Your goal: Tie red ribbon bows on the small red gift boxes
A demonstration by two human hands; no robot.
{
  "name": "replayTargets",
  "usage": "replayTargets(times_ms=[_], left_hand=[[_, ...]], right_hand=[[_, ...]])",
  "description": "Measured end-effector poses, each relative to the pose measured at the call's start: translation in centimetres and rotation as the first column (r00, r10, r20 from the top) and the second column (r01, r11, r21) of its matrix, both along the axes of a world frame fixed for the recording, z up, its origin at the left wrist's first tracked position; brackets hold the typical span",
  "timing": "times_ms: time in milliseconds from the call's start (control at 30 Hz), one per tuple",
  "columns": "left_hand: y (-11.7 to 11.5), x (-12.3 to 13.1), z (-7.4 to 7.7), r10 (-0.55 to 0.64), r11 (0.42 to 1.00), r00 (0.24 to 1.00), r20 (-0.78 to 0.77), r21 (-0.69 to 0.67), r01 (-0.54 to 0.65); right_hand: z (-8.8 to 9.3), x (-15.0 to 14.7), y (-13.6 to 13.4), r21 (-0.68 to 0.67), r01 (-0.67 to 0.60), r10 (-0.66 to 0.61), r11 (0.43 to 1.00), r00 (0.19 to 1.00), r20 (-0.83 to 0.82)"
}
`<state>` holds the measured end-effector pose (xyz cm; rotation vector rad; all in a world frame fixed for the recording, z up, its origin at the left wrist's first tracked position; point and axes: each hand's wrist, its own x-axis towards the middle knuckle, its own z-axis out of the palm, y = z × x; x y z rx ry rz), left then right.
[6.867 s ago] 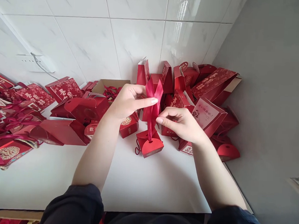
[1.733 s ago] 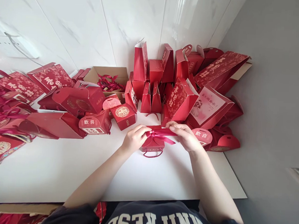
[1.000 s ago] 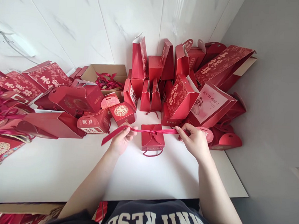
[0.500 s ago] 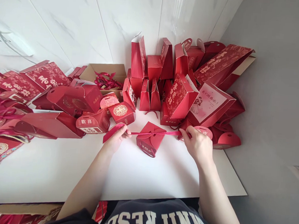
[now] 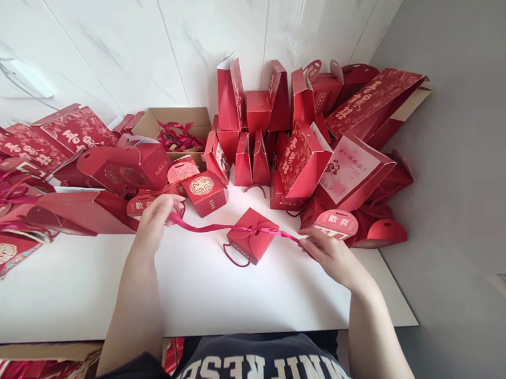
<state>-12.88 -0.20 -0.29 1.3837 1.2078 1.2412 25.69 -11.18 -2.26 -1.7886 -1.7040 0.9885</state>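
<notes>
On the white table a small red gift box (image 5: 252, 246) has overlapping rounded flaps on top, with a dark red cord handle (image 5: 236, 263) at its front left. A magenta ribbon (image 5: 207, 229) crosses the box top and looks knotted or crossed over the middle. Left of the box, my left hand (image 5: 159, 212) pinches one ribbon end, which sags between hand and box. To the right, my right hand (image 5: 324, 248) has its fingers closed on the other end, beside a small box with a pink rounded top (image 5: 337, 220).
Red gift boxes (image 5: 233, 97) stand stacked against the tiled wall and in the right corner. More boxes and ribbons (image 5: 4, 197) crowd the left. A cardboard box (image 5: 154, 120) holds loose magenta ribbons. A grey surface (image 5: 462, 196) bounds the right, and the table's front edge (image 5: 227, 334) lies near my body.
My left hand has moved left and slightly up, holding its ribbon end. The ribbon's left part has gone from taut to slack, and my right hand has dropped slightly. The cord handle has shifted left.
</notes>
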Motion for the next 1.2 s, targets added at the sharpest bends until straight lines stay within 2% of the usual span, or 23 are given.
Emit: replayTargets(times_ms=[33, 67, 100, 167, 233, 300, 433, 500, 600, 667, 733, 800, 867, 967, 1067, 1200], left_hand=[[-0.3, 0.6, 0.3, 0.064, 0.997, 0.985, -0.159, 0.054, -0.056], [-0.7, 1.5, 0.6, 0.112, 0.990, 0.936, -0.333, 0.119, -0.076], [-1.2, 2.4, 0.9, 0.103, 0.986, 0.875, -0.472, 0.168, -0.026], [-2.3, 4.5, 1.2, -0.045, 0.975, 0.794, -0.606, 0.147, 0.168], [-3.2, 6.3, 1.1, -0.166, 0.943, 0.736, -0.656, 0.112, 0.313], [-3.7, 7.4, 0.8, -0.207, 0.917, 0.702, -0.681, 0.115, 0.381], [-3.8, 8.0, -0.2, -0.116, 0.897, 0.682, -0.722, 0.219, 0.384], [-3.7, 8.0, -0.7, -0.050, 0.864, 0.656, -0.753, 0.297, 0.406], [-3.6, 8.2, -1.1, -0.003, 0.796, 0.615, -0.788, 0.371, 0.479], [-3.7, 8.5, -0.9, -0.005, 0.791, 0.624, -0.782, 0.378, 0.480], [-3.7, 8.9, -0.2, -0.052, 0.846, 0.668, -0.742, 0.323, 0.425], [-3.7, 9.3, 0.7, -0.140, 0.919, 0.732, -0.667, 0.187, 0.346], [-3.4, 9.5, 1.5, -0.235, 0.958, 0.799, -0.554, 0.008, 0.287], [-2.3, 9.4, 2.1, -0.313, 0.948, 0.869, -0.383, -0.185, 0.259], [-1.2, 8.9, 1.9, -0.316, 0.940, 0.889, -0.332, -0.235, 0.246], [-0.6, 7.9, 1.1, -0.362, 0.921, 0.867, -0.343, -0.275, 0.275]], right_hand=[[0.0, -0.3, 0.2, -0.008, -0.019, 0.019, 1.000, 1.000, 0.010], [0.0, -0.7, 0.5, -0.004, -0.029, 0.029, 1.000, 1.000, 0.012], [0.1, -1.1, 0.7, 0.008, -0.035, 0.035, 0.999, 0.999, 0.002], [0.2, -2.1, 1.2, 0.045, -0.038, 0.039, 0.998, 0.999, -0.037], [0.3, -3.0, 1.6, 0.083, -0.032, 0.038, 0.996, 0.996, -0.075], [0.3, -3.7, 1.9, 0.129, -0.012, 0.022, 0.992, 0.997, -0.076], [-0.1, -4.8, 2.3, 0.339, -0.003, -0.025, 0.941, 0.997, 0.080], [-0.2, -5.3, 2.7, 0.442, -0.085, 0.016, 0.893, 0.987, 0.158], [0.0, -5.9, 3.2, 0.511, -0.209, 0.084, 0.834, 0.963, 0.255], [0.5, -6.2, 3.6, 0.518, -0.242, 0.083, 0.821, 0.947, 0.311], [1.2, -6.5, 4.0, 0.501, -0.248, 0.085, 0.829, 0.942, 0.325], [2.1, -6.8, 4.3, 0.463, -0.238, 0.116, 0.854, 0.954, 0.276], [2.8, -7.1, 4.6, 0.403, -0.219, 0.152, 0.888, 0.970, 0.191], [3.4, -7.3, 5.3, 0.304, -0.177, 0.147, 0.936, 0.982, 0.121], [3.2, -7.1, 6.1, 0.273, -0.137, 0.112, 0.952, 0.988, 0.104], [2.2, -6.4, 6.7, 0.266, -0.134, 0.140, 0.955, 0.990, -0.002]])
